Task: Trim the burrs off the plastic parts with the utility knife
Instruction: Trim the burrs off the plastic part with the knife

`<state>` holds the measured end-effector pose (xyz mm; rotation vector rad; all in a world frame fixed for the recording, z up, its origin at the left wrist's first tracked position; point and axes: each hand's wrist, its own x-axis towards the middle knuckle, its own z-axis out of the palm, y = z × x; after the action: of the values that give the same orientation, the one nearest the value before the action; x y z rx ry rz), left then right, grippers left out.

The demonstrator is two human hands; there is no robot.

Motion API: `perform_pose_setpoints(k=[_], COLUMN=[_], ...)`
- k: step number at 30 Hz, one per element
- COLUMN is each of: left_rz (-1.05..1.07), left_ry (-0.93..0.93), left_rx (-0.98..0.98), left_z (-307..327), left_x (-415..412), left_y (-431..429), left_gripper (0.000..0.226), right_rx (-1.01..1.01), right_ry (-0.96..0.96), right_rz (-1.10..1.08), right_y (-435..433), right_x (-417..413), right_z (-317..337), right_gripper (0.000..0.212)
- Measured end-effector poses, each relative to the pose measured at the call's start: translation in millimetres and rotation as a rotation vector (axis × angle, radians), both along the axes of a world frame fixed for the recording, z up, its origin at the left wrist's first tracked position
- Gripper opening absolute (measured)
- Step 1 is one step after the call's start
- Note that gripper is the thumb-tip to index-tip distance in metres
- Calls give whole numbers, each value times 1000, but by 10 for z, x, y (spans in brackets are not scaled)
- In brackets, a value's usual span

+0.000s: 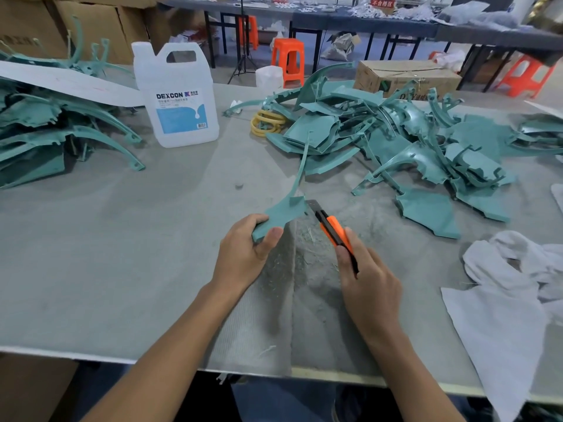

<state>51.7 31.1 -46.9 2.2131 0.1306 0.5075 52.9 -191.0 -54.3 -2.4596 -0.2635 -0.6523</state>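
Teal plastic part (283,213) hung just above the grey surface (152,239), its wide end gripped by the left hand (246,254). The right hand (368,284) had its fingers curled round the orange utility knife (333,229), blade out beside the part's edge. Shavings (304,242) underneath suggested that some trimming was done. The heaps at right (396,141) and left (45,126) suggested that plenty remained.

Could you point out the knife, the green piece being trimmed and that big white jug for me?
utility knife (335,228): head view, on its orange handle.
plastic part (281,213): head view, on its broad flat end.
white jug (179,115): head view, on its printed label.
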Motion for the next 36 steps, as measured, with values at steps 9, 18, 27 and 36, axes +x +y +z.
perform_pose_setpoints(k=[9, 18, 27, 36], left_rz=[1, 12, -86, -38], left_ry=[-12, 0, 71, 50], left_rx=[-38, 1, 149, 102], left_z=[25, 13, -2, 18], left_x=[-17, -24, -45, -44], left_y=[5, 12, 70, 65], left_gripper=[97, 102, 96, 100], right_rx=[11, -50, 15, 57], right_ry=[43, -87, -110, -4], right_rz=[70, 188, 259, 199], right_y=[-27, 20, 16, 2], right_x=[51, -38, -111, -14], right_z=[-19, -28, -22, 14], right_gripper=[40, 38, 37, 36])
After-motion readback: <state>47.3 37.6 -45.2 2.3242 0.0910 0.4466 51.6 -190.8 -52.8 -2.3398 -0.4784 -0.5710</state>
